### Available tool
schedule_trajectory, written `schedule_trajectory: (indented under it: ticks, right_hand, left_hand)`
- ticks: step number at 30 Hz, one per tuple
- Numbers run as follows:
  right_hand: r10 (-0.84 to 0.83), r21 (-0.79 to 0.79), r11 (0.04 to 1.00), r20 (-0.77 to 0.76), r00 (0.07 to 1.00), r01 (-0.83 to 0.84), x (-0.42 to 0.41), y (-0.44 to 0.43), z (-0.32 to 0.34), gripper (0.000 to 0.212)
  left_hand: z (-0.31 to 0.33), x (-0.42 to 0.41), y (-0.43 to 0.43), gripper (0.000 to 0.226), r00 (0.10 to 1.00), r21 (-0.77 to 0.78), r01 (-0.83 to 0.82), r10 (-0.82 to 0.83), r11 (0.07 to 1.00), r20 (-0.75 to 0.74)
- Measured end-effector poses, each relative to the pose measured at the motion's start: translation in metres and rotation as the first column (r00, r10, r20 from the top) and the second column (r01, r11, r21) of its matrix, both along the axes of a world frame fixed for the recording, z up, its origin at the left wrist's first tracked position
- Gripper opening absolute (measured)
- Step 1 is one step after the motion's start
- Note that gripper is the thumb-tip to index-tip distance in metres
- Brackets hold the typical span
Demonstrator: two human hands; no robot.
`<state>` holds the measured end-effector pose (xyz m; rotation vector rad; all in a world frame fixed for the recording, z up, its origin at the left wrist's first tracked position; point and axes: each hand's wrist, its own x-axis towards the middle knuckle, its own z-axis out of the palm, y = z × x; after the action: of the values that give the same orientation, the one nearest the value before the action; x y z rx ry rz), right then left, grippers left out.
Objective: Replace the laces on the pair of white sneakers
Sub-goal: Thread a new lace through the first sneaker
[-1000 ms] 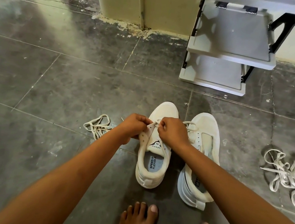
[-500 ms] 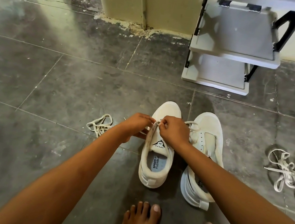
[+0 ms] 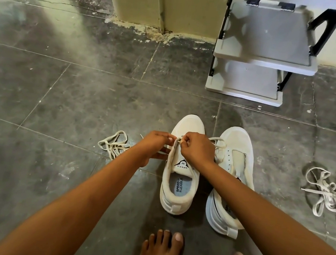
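Loose-lace heap (image 3: 114,144), mid-left floor. Left hand (image 3: 156,145), fingers curled, pinching lace (image 3: 179,138) over first sneaker (image 3: 177,192), frame centre. Right hand (image 3: 197,151), knuckles up, pinching same lace, hiding the eyelets. Second sneaker (image 3: 234,173) alongside. Shelf rack (image 3: 261,62), upper right. Second heap (image 3: 332,196), right edge. Sneakers: two; heaps: two; bare feet (image 3: 160,251), bottom: two.

Bare forearms stretched up from lower frame, left hand (image 3: 156,145) and right hand (image 3: 196,150) held together at centre, fingers curled on a lace (image 3: 179,139)
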<state>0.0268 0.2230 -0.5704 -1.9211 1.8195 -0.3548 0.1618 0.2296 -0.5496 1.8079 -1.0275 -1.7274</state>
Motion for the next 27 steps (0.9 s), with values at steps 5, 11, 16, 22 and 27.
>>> schedule_trajectory:
  ticks: [5, 11, 16, 22, 27]
  right_hand:
    - [0.014, 0.003, 1.0, -0.016, 1.0, -0.014, 0.002, 0.002, -0.002, 0.02]
    - [0.001, -0.018, 1.0, -0.001, 1.0, -0.001, 0.004, 0.006, -0.006, 0.021]
    - [-0.018, -0.017, 1.0, 0.155, 0.988, 0.021, -0.007, 0.003, -0.005, 0.018]
    - [0.141, 0.138, 0.98, 0.03, 0.99, -0.144, -0.042, -0.001, -0.005, 0.085]
    - [0.175, 0.172, 0.969, 0.041, 0.984, -0.179, -0.046, -0.002, -0.002, 0.09]
  left_hand:
    - [0.002, -0.001, 0.001, 0.03, 1.0, 0.013, -0.011, 0.012, 1.0, -0.025]
    - [-0.006, -0.006, -0.005, 0.022, 0.996, -0.112, 0.007, 0.003, 0.994, 0.089]
    - [-0.024, -0.011, -0.007, 0.015, 0.969, -0.292, 0.033, 0.04, 0.956, 0.244]
    - [0.002, -0.017, -0.015, 0.024, 0.967, -0.385, -0.181, 0.234, 0.905, 0.096]
    - [0.099, 0.01, -0.061, 0.027, 0.701, -0.352, -0.627, 0.307, 0.695, -0.644]
